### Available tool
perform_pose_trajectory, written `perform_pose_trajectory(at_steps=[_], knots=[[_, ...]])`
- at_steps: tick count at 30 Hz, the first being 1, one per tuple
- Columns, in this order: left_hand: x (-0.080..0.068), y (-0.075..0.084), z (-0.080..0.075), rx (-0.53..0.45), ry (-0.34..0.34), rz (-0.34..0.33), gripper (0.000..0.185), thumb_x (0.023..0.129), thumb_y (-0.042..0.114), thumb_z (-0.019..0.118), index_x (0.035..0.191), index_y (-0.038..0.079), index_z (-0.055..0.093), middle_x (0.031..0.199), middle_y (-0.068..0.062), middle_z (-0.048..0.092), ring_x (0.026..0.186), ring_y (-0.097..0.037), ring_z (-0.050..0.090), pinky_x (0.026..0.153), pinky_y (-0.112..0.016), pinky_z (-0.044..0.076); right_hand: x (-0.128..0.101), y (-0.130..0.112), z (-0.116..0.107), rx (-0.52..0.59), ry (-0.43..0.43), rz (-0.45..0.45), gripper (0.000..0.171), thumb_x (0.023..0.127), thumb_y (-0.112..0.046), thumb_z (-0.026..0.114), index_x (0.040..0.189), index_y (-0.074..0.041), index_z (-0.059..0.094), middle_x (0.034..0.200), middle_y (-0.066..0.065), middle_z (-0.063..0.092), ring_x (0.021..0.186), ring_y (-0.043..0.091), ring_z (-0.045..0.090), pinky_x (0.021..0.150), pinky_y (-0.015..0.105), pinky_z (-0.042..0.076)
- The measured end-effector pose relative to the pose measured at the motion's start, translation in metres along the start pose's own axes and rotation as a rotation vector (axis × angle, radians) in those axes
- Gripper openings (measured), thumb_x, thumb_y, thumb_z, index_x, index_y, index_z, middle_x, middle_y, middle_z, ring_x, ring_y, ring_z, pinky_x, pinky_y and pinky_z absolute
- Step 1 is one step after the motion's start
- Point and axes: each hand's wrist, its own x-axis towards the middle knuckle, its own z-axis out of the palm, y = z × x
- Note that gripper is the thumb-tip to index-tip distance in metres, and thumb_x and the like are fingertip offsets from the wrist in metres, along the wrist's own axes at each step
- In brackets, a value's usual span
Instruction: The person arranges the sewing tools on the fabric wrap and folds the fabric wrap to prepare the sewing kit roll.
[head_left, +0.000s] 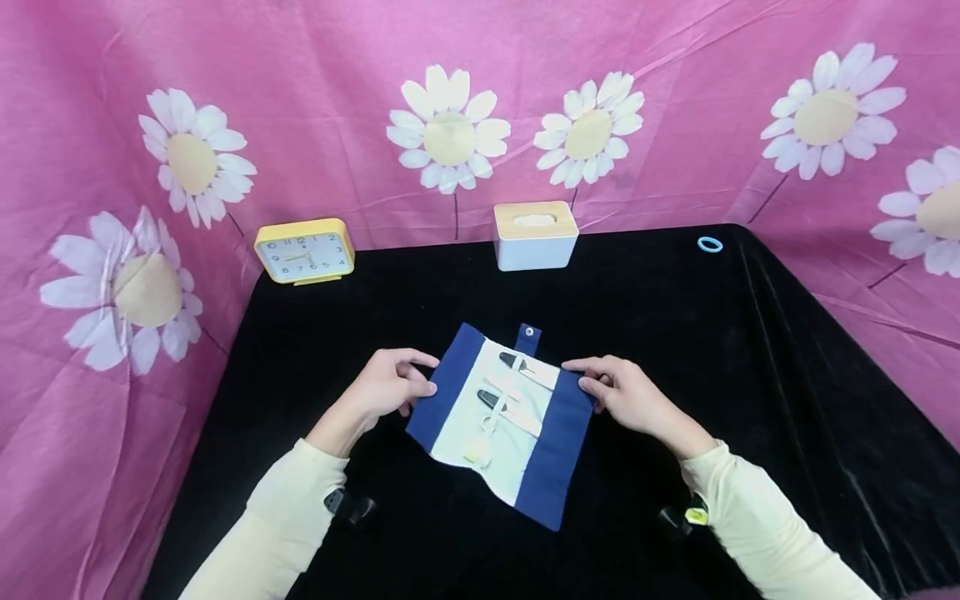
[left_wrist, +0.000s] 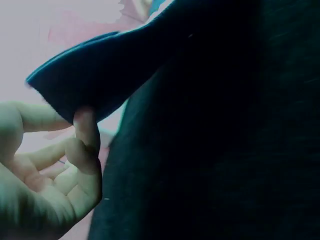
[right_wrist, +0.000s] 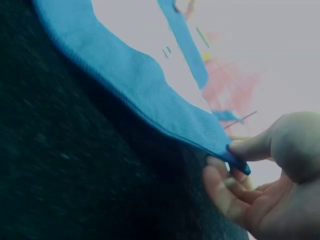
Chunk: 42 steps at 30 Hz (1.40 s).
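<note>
An unfolded cloth tool roll (head_left: pixel 558 450), navy at both sides with a pale middle, is held up over the black table. Two slim tools with black ends (head_left: pixel 491 400) and some small pale items (head_left: pixel 477 450) sit in its middle; their exact kinds are unclear. A navy strap (head_left: pixel 527 337) with a metal snap sticks out at its far edge. My left hand (head_left: pixel 382 383) pinches the left side; the left wrist view shows thumb and finger on the dark cloth (left_wrist: pixel 95 70). On the right, my right hand (head_left: pixel 626 392) pinches a corner of the cloth (right_wrist: pixel 135 90) between thumb and fingers.
Along the back of the black-covered table (head_left: pixel 630 308) stand a yellow clock (head_left: pixel 303 252) at left and a white tissue box (head_left: pixel 536 250) with a wood-coloured lid. A light blue ring (head_left: pixel 709 244) lies at the back right. Pink flowered cloth (head_left: pixel 315 125) hangs around the table.
</note>
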Motion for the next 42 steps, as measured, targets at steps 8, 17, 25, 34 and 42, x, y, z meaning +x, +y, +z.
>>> perform_pose_trajectory(at_steps=[8, 17, 25, 34, 42], knots=[[-0.02, -0.022, 0.019, -0.186, -0.068, -0.074, 0.05, 0.077, -0.003, 0.069, 0.123, -0.007, 0.051, 0.074, -0.006, 0.07, 0.05, -0.014, 0.06, 0.044, -0.022, 0.041, 0.034, 0.004, -0.004, -0.043, 0.043, -0.032, 0.025, 0.092, -0.006, 0.057, 0.115, -0.008, 0.067, 0.099, 0.012, 0.064, 0.062, 0.014, 0.058, 0.056, 0.026, 0.049], [-0.03, -0.036, 0.032, -0.237, -0.137, -0.093, 0.057, 0.078, -0.004, 0.069, 0.128, -0.008, 0.041, 0.075, -0.008, 0.068, 0.052, -0.016, 0.064, 0.044, -0.022, 0.044, 0.056, 0.006, 0.004, -0.116, 0.138, -0.037, 0.023, 0.09, -0.008, 0.061, 0.111, -0.011, 0.069, 0.104, 0.013, 0.068, 0.071, 0.018, 0.058, 0.066, 0.031, 0.047], [-0.035, -0.043, 0.032, 0.043, 0.023, -0.028, 0.051, 0.076, 0.01, 0.076, 0.122, 0.002, 0.053, 0.076, -0.005, 0.066, 0.054, -0.014, 0.062, 0.051, -0.027, 0.046, 0.035, 0.007, 0.0, -0.259, 0.153, -0.039, 0.031, 0.087, -0.017, 0.066, 0.118, -0.011, 0.066, 0.101, 0.013, 0.062, 0.08, 0.017, 0.065, 0.073, 0.036, 0.049], [-0.062, -0.048, 0.022, 0.379, -0.097, 0.512, 0.041, 0.071, 0.02, 0.082, 0.108, 0.015, 0.064, 0.1, 0.006, 0.059, 0.088, -0.012, 0.056, 0.069, -0.024, 0.048, -0.021, 0.004, 0.002, -0.186, 0.093, -0.241, 0.038, 0.078, -0.024, 0.078, 0.113, -0.014, 0.068, 0.095, 0.0, 0.064, 0.08, 0.011, 0.061, 0.069, 0.026, 0.05], [-0.079, -0.047, 0.032, 0.615, -0.258, 0.598, 0.043, 0.073, 0.027, 0.081, 0.112, 0.022, 0.063, 0.11, 0.015, 0.059, 0.099, -0.002, 0.047, 0.086, -0.024, 0.046, -0.067, 0.005, 0.014, -0.265, -0.086, -0.215, 0.063, 0.066, -0.047, 0.081, 0.121, -0.025, 0.062, 0.104, -0.015, 0.058, 0.092, 0.003, 0.052, 0.078, 0.026, 0.048]])
